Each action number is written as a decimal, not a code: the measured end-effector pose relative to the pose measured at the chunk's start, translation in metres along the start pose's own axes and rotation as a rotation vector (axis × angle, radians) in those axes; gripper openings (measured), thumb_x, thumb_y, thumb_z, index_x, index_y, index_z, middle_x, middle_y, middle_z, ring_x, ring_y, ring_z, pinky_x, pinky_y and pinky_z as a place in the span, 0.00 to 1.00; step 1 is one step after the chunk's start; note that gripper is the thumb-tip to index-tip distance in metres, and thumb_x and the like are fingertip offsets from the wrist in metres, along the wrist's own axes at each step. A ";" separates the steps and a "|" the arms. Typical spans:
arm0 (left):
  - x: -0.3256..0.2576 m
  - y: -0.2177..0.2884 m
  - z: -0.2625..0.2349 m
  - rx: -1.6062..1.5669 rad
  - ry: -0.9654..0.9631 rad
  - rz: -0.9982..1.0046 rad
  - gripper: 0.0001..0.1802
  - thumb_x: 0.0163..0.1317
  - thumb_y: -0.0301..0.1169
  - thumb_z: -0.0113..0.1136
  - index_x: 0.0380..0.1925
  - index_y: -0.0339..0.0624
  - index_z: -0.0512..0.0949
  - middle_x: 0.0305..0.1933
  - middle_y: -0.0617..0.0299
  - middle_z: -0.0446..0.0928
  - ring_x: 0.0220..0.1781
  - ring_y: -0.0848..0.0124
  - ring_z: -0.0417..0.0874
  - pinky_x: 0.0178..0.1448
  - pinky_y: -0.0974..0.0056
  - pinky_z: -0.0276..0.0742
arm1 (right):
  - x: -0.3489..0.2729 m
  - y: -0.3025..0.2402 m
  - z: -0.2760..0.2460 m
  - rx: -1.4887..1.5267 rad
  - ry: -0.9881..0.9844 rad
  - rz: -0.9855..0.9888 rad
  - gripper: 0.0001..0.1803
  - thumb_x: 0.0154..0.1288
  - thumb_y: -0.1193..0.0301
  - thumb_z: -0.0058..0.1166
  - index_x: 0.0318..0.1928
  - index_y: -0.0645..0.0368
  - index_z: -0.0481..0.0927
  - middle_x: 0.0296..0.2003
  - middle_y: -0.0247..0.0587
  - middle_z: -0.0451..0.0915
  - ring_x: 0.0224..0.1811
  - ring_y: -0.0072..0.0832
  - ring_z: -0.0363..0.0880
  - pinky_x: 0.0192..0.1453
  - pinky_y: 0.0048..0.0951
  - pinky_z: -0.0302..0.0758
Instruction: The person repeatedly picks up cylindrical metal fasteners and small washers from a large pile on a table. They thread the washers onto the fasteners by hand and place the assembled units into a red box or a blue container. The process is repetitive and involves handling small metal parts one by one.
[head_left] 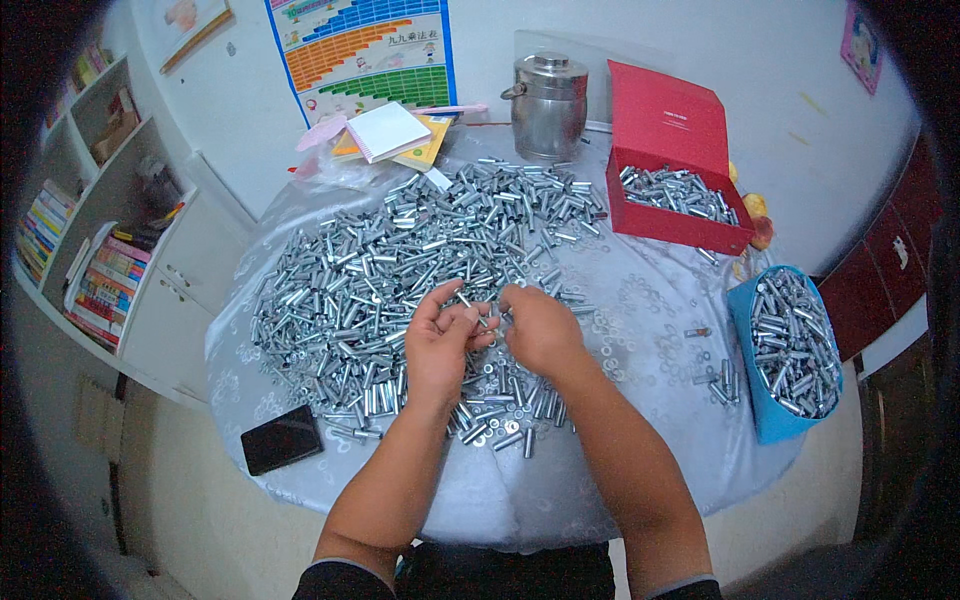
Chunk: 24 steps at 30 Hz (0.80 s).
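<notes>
My left hand is palm up over the near part of a big pile of silvery metal sleeves, bolts and washers. Its thumb and fingers close on a thin metal bolt. Right beside it, my right hand has its fingers curled in toward the left fingertips. Whatever those fingers pinch is hidden behind the hand. Loose washers and short metal tubes lie below the two hands on the silvery tablecloth.
A red box with its lid up holds metal pieces at the back right. At the right edge stands a blue basket full of them. A steel canister and notebooks are at the back; a black phone or tablet lies front left.
</notes>
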<state>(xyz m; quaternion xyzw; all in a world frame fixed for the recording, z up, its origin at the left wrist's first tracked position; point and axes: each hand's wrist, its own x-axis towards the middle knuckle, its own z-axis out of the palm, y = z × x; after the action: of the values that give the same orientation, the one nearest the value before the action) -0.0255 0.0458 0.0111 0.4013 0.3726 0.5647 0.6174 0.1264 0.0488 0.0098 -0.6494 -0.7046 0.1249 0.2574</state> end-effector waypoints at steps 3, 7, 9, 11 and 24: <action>-0.001 0.000 0.006 -0.025 0.012 -0.030 0.19 0.66 0.23 0.52 0.56 0.33 0.67 0.46 0.46 0.80 0.42 0.62 0.85 0.44 0.64 0.85 | -0.024 0.004 -0.019 0.357 0.137 0.127 0.14 0.54 0.75 0.60 0.43 0.58 0.77 0.36 0.48 0.80 0.38 0.37 0.82 0.41 0.36 0.77; -0.010 0.010 0.033 -0.115 -0.004 -0.145 0.15 0.67 0.23 0.51 0.52 0.31 0.68 0.45 0.45 0.80 0.41 0.65 0.85 0.44 0.67 0.84 | -0.054 0.016 -0.034 1.094 0.291 0.261 0.15 0.60 0.80 0.55 0.48 0.66 0.75 0.36 0.44 0.81 0.35 0.26 0.81 0.40 0.25 0.78; -0.018 0.009 0.046 -0.139 0.010 -0.153 0.13 0.67 0.23 0.51 0.51 0.32 0.69 0.46 0.45 0.79 0.42 0.63 0.85 0.45 0.65 0.84 | -0.064 0.013 -0.048 1.266 0.283 0.320 0.15 0.63 0.80 0.53 0.51 0.70 0.74 0.39 0.46 0.81 0.38 0.27 0.82 0.43 0.26 0.81; -0.025 0.005 0.055 -0.150 0.026 -0.146 0.13 0.67 0.23 0.51 0.50 0.32 0.69 0.47 0.46 0.79 0.44 0.62 0.85 0.47 0.63 0.84 | -0.070 0.017 -0.049 1.295 0.330 0.322 0.14 0.64 0.79 0.54 0.51 0.69 0.74 0.40 0.47 0.82 0.39 0.27 0.83 0.44 0.26 0.81; -0.041 -0.015 0.067 0.061 -0.066 -0.118 0.12 0.65 0.25 0.56 0.45 0.28 0.78 0.39 0.51 0.82 0.38 0.68 0.85 0.42 0.68 0.84 | -0.082 0.027 -0.040 1.165 0.305 0.168 0.08 0.62 0.78 0.59 0.42 0.67 0.80 0.34 0.40 0.83 0.35 0.21 0.81 0.40 0.22 0.78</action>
<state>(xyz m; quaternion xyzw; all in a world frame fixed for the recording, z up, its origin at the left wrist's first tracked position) 0.0377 -0.0008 0.0246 0.4154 0.3922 0.5021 0.6492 0.1724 -0.0345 0.0132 -0.4657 -0.4219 0.4151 0.6578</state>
